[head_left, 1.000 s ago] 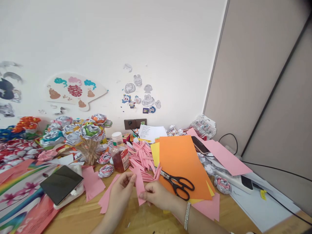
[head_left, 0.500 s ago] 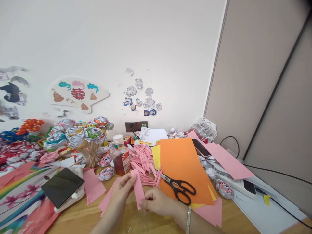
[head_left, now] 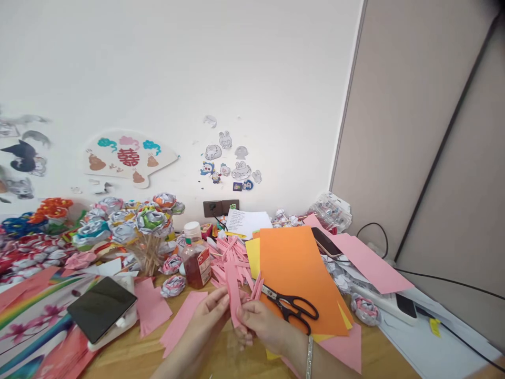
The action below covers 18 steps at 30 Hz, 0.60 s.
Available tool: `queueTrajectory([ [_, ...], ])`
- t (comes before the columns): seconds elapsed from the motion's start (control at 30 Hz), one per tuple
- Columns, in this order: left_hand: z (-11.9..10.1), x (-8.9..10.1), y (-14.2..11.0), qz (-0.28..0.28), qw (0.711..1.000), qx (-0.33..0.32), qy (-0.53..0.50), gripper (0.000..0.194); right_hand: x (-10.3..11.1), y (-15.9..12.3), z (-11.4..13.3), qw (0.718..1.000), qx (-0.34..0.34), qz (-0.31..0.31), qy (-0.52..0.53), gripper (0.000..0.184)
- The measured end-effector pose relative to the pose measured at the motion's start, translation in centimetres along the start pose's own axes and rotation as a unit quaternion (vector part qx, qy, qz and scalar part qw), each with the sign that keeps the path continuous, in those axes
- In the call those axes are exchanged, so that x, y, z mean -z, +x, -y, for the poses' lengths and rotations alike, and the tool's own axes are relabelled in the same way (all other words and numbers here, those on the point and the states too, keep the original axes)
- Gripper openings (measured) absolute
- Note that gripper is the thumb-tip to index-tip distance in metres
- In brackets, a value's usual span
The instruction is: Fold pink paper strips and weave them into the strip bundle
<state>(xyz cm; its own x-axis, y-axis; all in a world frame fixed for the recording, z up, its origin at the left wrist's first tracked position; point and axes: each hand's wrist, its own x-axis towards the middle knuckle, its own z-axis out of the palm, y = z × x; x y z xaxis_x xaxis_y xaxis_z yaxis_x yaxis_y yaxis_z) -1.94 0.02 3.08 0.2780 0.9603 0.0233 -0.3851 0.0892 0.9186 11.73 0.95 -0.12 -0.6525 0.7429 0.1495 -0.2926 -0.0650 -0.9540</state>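
Note:
Between my two hands a pink paper strip stands upright, folded narrow along its length. My left hand pinches its left edge with closed fingers. Lower down, my right hand, with a bracelet at the wrist, grips the strip between thumb and fingers. Just behind lies a heap of folded pink paper strips. Black-handled scissors rest on an orange paper sheet to the right. Flat pink paper strips lie left of my left hand.
A bottle of reddish-brown liquid stands behind my left hand. To the left are a dark tablet-like device, pink paper pieces and bundled paper flowers. A phone, a white power strip and cables lie right.
The strip has gone from wide and flat to narrow and folded, and stands more upright. My hands have shifted slightly right and closer together.

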Motion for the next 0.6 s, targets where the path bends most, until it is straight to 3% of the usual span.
queueTrajectory([
  [0.1, 0.8, 0.6, 0.5, -0.012, 1.000, 0.000, 0.014, 0.037, 0.2, 0.1, -0.2, 0.995, 0.002, 0.004, -0.100, 0.048],
  [0.17, 1.1, 1.2, 1.0, -0.048, 0.998, -0.014, 0.026, 0.036, 0.3, 0.1, -0.1, 0.971, 0.025, -0.040, -0.233, 0.045],
  [0.27, 1.1, 1.9, 1.7, -0.116, 0.992, -0.026, 0.050, 0.040, 0.3, -0.1, 0.3, 0.891, 0.087, -0.150, -0.421, 0.025],
  [0.33, 1.0, 2.2, 1.9, -0.141, 0.987, -0.023, 0.074, 0.043, 0.3, -0.2, 0.8, 0.845, 0.119, -0.177, -0.490, 0.014],
  [0.47, 0.9, 2.2, 1.9, -0.151, 0.983, -0.014, 0.107, 0.042, 0.5, -0.4, 1.4, 0.793, 0.185, -0.104, -0.571, 0.019],
  [0.6, 0.7, 2.3, 1.8, -0.133, 0.986, 0.004, 0.096, 0.036, 1.1, -0.4, 1.5, 0.699, 0.231, -0.061, -0.674, 0.015],
])
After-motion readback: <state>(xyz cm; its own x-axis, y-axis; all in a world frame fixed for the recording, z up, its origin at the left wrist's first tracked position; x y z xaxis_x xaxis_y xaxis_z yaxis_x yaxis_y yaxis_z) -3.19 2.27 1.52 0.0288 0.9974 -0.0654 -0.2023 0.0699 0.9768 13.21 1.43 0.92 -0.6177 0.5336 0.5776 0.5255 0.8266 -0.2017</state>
